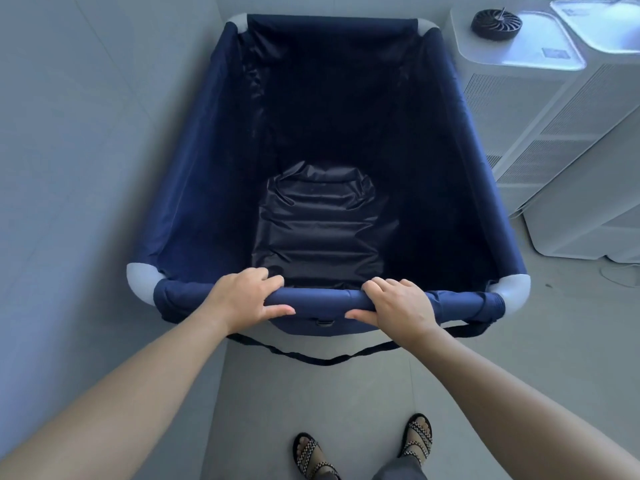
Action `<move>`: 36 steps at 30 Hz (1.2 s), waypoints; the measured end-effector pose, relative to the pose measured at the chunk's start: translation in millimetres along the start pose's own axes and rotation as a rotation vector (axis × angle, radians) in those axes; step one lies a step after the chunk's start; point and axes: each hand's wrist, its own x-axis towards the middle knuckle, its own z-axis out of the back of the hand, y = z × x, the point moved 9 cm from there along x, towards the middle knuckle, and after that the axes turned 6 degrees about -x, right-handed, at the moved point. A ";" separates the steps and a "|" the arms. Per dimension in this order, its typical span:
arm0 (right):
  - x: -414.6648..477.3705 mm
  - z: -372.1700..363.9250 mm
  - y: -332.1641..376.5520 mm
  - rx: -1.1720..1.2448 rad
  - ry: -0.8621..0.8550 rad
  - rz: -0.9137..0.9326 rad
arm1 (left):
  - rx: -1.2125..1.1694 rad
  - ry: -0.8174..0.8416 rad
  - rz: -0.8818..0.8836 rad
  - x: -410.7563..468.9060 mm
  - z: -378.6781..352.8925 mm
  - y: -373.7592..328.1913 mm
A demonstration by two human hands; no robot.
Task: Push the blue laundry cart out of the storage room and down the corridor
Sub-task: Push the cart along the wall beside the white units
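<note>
The blue laundry cart (194, 188) fills the middle of the head view, a deep navy fabric bin with grey rounded corner pieces. Its inside holds only a dark crumpled liner on the bottom. My left hand (246, 297) grips the padded near rim bar, fingers curled over the top and thumb underneath. My right hand (398, 303) grips the same bar a little to the right in the same way. A black strap (311, 358) hangs in a loop below the near rim.
A pale wall (86, 168) runs close along the cart's left side. White vented appliances (554, 133) stand to the right, one with a small black fan (496, 24) on top. A thin cable lies on the grey floor (519, 341) at the right. My sandalled feet stand behind the cart.
</note>
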 end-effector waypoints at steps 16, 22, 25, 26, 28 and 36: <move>27.3 -8.0 9.5 -0.029 0.109 0.011 | -0.076 -0.141 0.129 -12.3 13.4 19.8; 11.1 -1.3 -29.3 -0.193 0.097 -0.146 | -0.112 -0.161 0.222 -6.1 14.2 22.9; 17.9 -10.6 -35.6 -0.199 0.202 -0.144 | -0.154 -0.123 0.268 1.5 12.2 27.3; 21.1 -12.3 -36.6 -0.199 0.223 -0.146 | -0.167 -0.117 0.290 3.2 11.7 29.0; 26.3 -14.1 -39.6 -0.189 0.237 -0.153 | -0.198 -0.103 0.334 7.0 10.1 31.6; 48.9 -17.4 -50.0 -0.135 0.311 -0.128 | -0.268 0.043 0.411 30.3 10.9 41.7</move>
